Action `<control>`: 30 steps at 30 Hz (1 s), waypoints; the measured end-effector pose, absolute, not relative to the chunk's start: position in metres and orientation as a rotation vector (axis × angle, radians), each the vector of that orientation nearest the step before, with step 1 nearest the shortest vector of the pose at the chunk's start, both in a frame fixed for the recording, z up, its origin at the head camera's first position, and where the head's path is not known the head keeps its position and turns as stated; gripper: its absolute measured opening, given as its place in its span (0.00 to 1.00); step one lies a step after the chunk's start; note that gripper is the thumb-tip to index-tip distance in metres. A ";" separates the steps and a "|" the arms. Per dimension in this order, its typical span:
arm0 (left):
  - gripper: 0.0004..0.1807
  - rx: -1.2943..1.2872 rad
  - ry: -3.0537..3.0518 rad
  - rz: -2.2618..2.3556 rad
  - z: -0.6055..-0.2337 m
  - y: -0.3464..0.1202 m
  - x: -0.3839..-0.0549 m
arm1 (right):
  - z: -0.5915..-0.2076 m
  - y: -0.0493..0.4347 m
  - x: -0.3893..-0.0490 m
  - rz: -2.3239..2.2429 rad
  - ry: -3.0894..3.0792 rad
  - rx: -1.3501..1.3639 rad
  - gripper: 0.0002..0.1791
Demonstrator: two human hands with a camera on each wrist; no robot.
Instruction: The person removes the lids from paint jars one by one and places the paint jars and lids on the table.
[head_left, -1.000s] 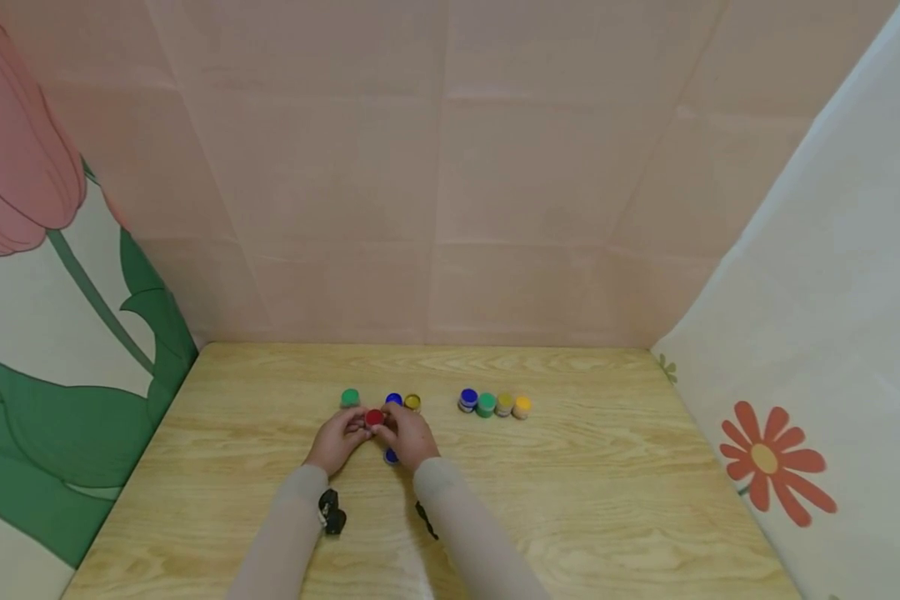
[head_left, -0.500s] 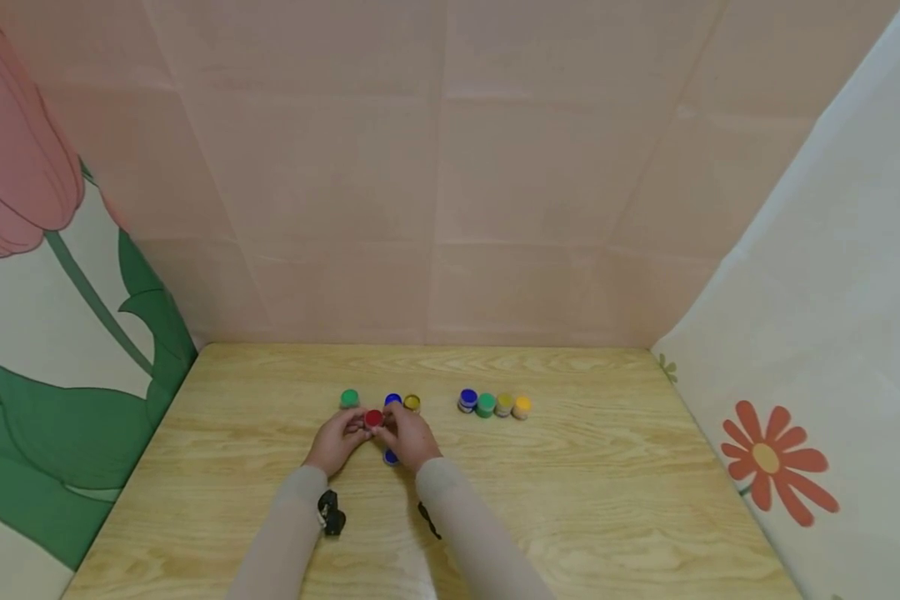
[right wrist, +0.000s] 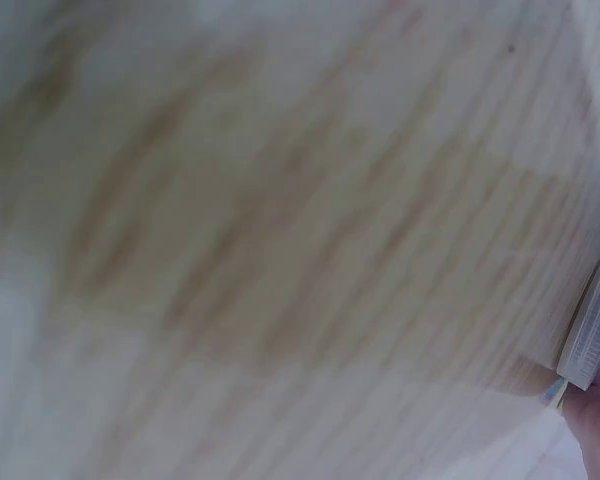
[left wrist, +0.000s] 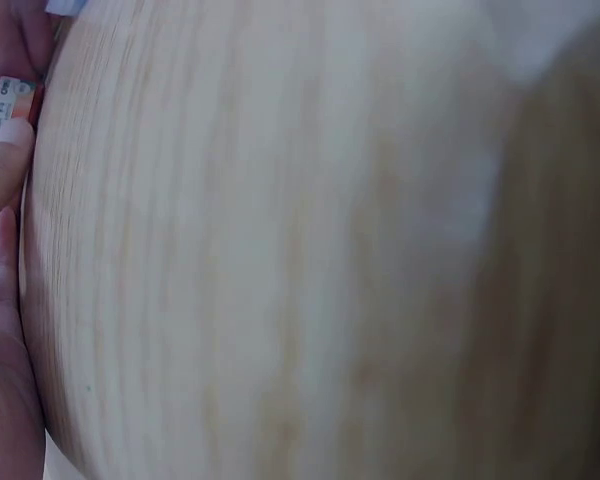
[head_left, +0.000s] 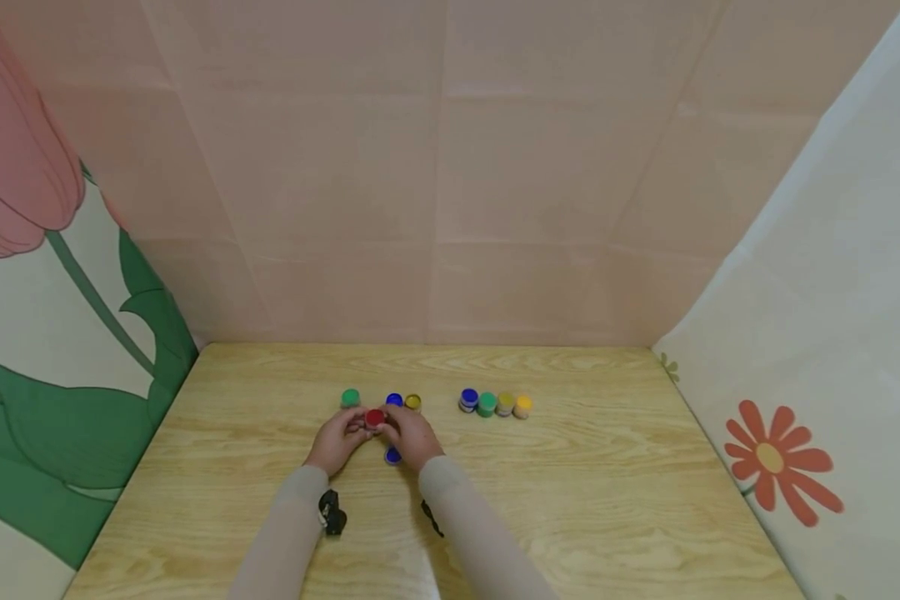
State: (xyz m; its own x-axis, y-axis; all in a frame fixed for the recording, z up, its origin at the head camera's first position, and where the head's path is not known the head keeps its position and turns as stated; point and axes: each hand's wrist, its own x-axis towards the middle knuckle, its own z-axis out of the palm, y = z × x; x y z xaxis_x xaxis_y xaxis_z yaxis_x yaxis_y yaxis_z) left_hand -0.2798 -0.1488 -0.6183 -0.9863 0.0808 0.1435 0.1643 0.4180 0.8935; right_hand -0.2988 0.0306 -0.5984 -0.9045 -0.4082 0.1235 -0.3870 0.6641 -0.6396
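Note:
A small red paint jar [head_left: 375,418] is between my two hands in the head view, its round red top facing up. My left hand [head_left: 336,442] grips it from the left. In the left wrist view the thumb lies against the labelled side of the red jar [left wrist: 8,104]. From the right, my right hand [head_left: 414,437] pinches the jar's edge with thumb and fingers. Close by the right hand is a round blue piece [head_left: 393,456], partly covered. The right wrist view catches a clear-sided jar with a barcode label [right wrist: 592,330] beside the right hand [right wrist: 598,425].
Behind the hands stand a green jar [head_left: 351,398], a blue jar [head_left: 394,401] and a dark yellow jar [head_left: 413,402]. Farther right, a row holds a blue [head_left: 468,399], a green [head_left: 487,405], an olive [head_left: 505,405] and an orange-yellow jar [head_left: 522,407] on the wooden table [head_left: 585,483].
Both hands stay in place around the red paint jar. The right wrist and forearm shift very slightly to the right, and slightly more of the blue piece shows.

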 end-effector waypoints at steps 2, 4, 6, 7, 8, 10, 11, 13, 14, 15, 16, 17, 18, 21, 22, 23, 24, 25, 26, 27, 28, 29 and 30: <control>0.18 -0.226 -2.578 -1.641 -0.618 -0.149 -0.279 | -0.597 0.030 -0.298 -1.091 2.822 -0.652 0.17; 0.18 -0.225 -2.579 -1.646 -0.617 -0.149 -0.279 | -0.597 0.030 -0.297 -1.098 2.817 -0.629 0.17; 0.18 -0.224 -2.581 -1.649 -0.617 -0.149 -0.278 | -0.596 0.029 -0.296 -1.100 2.820 -0.614 0.16; 0.18 -0.225 -2.579 -1.651 -0.617 -0.149 -0.278 | -0.596 0.028 -0.296 -1.095 2.827 -0.614 0.16; 0.18 -0.225 -2.581 -1.651 -0.617 -0.149 -0.278 | -0.596 0.028 -0.296 -1.089 2.833 -0.608 0.15; 0.17 -0.229 -2.580 -1.647 -0.617 -0.149 -0.279 | -0.596 0.027 -0.296 -1.081 2.842 -0.605 0.15; 0.17 -0.230 -2.581 -1.646 -0.617 -0.149 -0.279 | -0.596 0.027 -0.296 -1.081 2.846 -0.609 0.15; 0.17 -0.233 -2.580 -1.644 -0.618 -0.149 -0.279 | -0.597 0.028 -0.297 -1.085 2.847 -0.623 0.15; 0.17 -0.231 -2.581 -1.640 -0.618 -0.149 -0.279 | -0.598 0.028 -0.298 -1.080 2.849 -0.632 0.15; 0.17 -0.230 -2.581 -1.638 -0.619 -0.149 -0.279 | -0.599 0.028 -0.298 -1.075 2.851 -0.650 0.15; 0.17 -0.231 -2.582 -1.636 -0.620 -0.150 -0.280 | -0.600 0.029 -0.299 -1.069 2.852 -0.669 0.16; 0.18 -0.230 -2.583 -1.631 -0.620 -0.150 -0.280 | -0.601 0.030 -0.299 -1.060 2.853 -0.687 0.17; 0.18 -0.229 -2.582 -1.631 -0.621 -0.150 -0.280 | -0.602 0.030 -0.300 -1.050 2.853 -0.700 0.18; 0.18 -0.232 -2.583 -1.620 -0.622 -0.151 -0.280 | -0.602 0.032 -0.300 -1.036 2.844 -0.725 0.20; 0.19 -0.231 -2.585 -1.618 -0.622 -0.151 -0.280 | -0.601 0.032 -0.300 -1.050 2.831 -0.719 0.20; 0.19 -0.235 -2.585 -1.612 -0.622 -0.151 -0.280 | -0.601 0.032 -0.299 -1.064 2.820 -0.711 0.21; 0.18 -0.240 -2.586 -1.610 -0.622 -0.151 -0.280 | -0.600 0.032 -0.299 -1.082 2.804 -0.697 0.21; 0.18 -0.239 -2.587 -1.614 -0.622 -0.151 -0.280 | -0.600 0.032 -0.299 -1.102 2.792 -0.684 0.21; 0.18 -0.237 -2.587 -1.621 -0.621 -0.151 -0.280 | -0.600 0.032 -0.298 -1.121 2.781 -0.671 0.21; 0.18 -0.233 -2.587 -1.627 -0.621 -0.151 -0.280 | -0.599 0.032 -0.298 -1.139 2.771 -0.651 0.21; 0.18 -0.229 -2.587 -1.632 -0.620 -0.151 -0.280 | -0.599 0.032 -0.298 -1.148 2.770 -0.640 0.20; 0.18 -0.230 -2.588 -1.633 -0.620 -0.151 -0.280 | -0.599 0.031 -0.297 -1.148 2.773 -0.633 0.20; 0.18 -0.223 -2.589 -1.640 -0.619 -0.150 -0.280 | -0.599 0.031 -0.297 -1.148 2.778 -0.627 0.19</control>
